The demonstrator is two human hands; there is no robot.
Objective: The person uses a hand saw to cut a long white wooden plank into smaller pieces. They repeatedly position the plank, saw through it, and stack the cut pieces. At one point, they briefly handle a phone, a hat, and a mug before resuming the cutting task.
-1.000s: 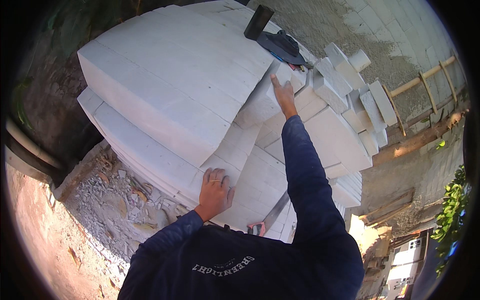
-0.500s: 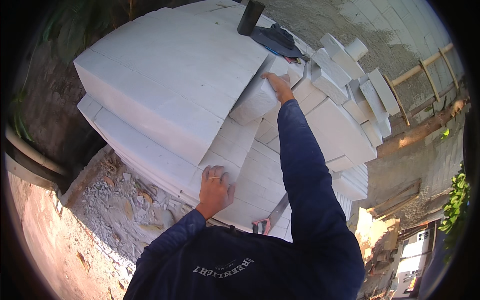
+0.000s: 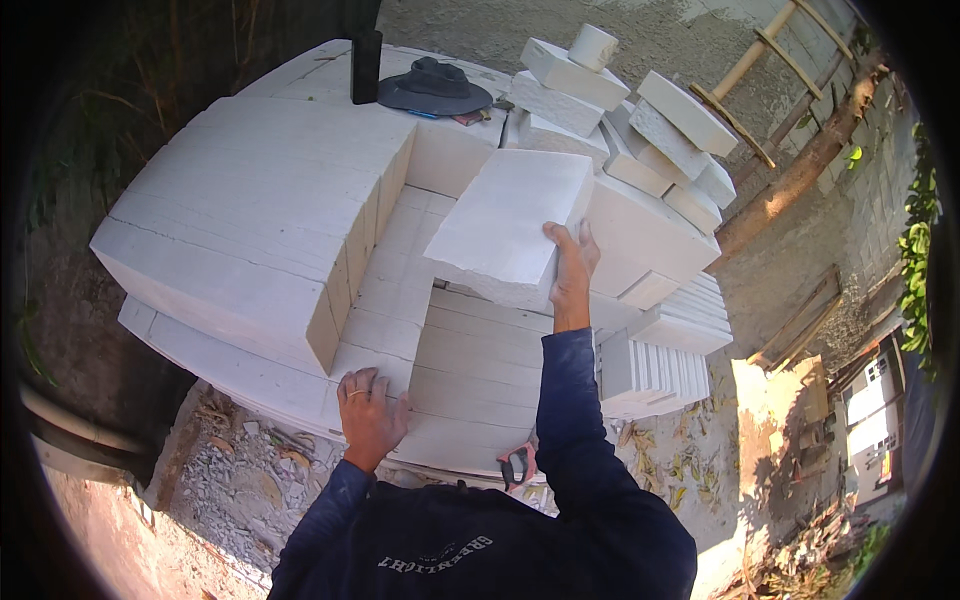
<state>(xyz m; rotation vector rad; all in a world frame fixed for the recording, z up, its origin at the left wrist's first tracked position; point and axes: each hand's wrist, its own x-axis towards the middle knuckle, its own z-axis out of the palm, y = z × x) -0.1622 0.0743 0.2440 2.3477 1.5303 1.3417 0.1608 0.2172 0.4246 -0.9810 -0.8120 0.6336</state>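
Extending left from right fingers (image 3: 587, 246), white block (image 3: 515, 220)

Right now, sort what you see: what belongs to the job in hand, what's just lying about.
Job in hand:
white block, held by the right hand
block stack, under the left hand
red-handled tool, probably

Lying about, seemingly:
dark hat
dark upright object
white cylinder

A stepped white block stack (image 3: 230, 190) carries a dark brimmed hat (image 3: 430, 88) beside an upright black object (image 3: 366, 68), with loose blocks (image 3: 575, 75) piled at right. A red-and-black handle (image 3: 531, 458) lies near its front edge.
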